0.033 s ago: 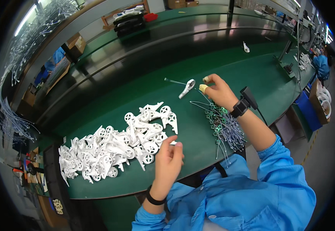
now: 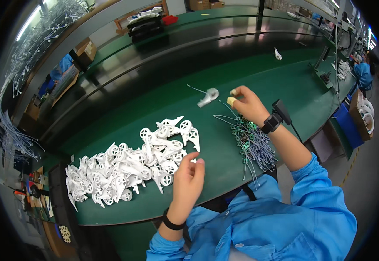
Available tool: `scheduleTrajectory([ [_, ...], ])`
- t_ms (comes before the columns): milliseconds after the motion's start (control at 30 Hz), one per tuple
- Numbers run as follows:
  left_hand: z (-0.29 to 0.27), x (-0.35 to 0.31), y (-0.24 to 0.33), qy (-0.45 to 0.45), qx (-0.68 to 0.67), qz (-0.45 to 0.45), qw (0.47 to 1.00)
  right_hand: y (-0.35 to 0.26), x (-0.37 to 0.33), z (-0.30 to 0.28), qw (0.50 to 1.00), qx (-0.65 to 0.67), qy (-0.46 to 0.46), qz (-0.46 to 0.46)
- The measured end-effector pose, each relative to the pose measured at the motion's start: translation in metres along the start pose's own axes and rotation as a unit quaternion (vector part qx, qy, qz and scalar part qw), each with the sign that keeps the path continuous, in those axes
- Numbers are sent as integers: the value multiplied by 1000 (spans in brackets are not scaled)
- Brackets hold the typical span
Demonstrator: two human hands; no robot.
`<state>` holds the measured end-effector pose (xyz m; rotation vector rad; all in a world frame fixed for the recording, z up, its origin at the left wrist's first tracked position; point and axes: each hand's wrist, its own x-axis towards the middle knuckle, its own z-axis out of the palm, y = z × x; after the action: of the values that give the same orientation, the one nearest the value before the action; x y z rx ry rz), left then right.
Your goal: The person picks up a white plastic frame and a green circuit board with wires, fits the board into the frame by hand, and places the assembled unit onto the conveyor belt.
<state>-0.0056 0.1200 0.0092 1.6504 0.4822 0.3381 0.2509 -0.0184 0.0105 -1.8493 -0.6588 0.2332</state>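
Observation:
My right hand (image 2: pixel 249 107) hovers over the green table with thumb and forefinger apart, yellowish covers on their tips and nothing between them. Just left of those fingertips is a white plastic part with a round end (image 2: pixel 208 97), blurred by motion, with a thin wire (image 2: pixel 196 88) sticking out to its left. Below the right hand lies a bundle of grey wires with small green pieces (image 2: pixel 257 145). My left hand (image 2: pixel 189 177) is open and empty beside the right end of a heap of white wheel-ended plastic parts (image 2: pixel 124 167).
The green table (image 2: pixel 218 172) curves along my front. A single white part (image 2: pixel 278 54) lies farther back on it. A black device on a cable (image 2: pixel 281 111) stands by my right wrist. At far right, a person in blue (image 2: pixel 363 75) sits near a blue bin (image 2: pixel 347 125).
The white part with the wire has shifted slightly left, away from my right fingertips, and now looks blurred. Both hands have barely moved.

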Motion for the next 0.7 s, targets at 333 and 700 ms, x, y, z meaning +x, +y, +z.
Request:
scheduleTrajectory([
  [333,20,83,-42,58,476,233,846,32,-43,-49,977,-207,1,-46],
  [700,38,55,-45,32,462,239,854,23,-93,-31,918,-352,-103,-151],
])
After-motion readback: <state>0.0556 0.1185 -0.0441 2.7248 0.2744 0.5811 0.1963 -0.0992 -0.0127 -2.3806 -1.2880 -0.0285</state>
